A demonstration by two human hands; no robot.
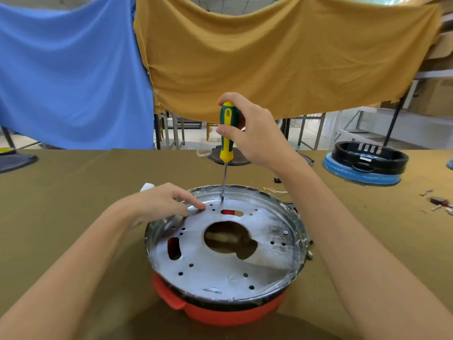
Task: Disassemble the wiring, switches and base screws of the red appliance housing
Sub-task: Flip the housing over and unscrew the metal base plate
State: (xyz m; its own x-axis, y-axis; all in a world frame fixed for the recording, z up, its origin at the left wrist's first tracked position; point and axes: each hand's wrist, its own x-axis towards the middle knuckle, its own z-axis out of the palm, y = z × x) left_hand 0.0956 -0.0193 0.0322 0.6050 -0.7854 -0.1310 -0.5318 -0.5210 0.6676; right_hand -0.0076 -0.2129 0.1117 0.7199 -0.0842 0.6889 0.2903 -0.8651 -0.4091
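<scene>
While the right hand [255, 133] gripped a screwdriver [226, 133] upright, its tip met the metal base [220, 266] near the far rim. Left hand [164, 202] rested on that rim, fingers relaxed and extended. Red housing [220, 312] sat inverted at the near edge of an olive-covered table [73, 204]. Loose small parts [438, 202] lay right; a black-and-blue ring [365, 163] stood far right. Blue cloth [73, 69] and mustard cloth [269, 57] hung behind.

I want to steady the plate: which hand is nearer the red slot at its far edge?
Left. The left hand rests on the metal plate, its fingers just left of the red slot. The right hand is high above, gripping the screwdriver.
</scene>
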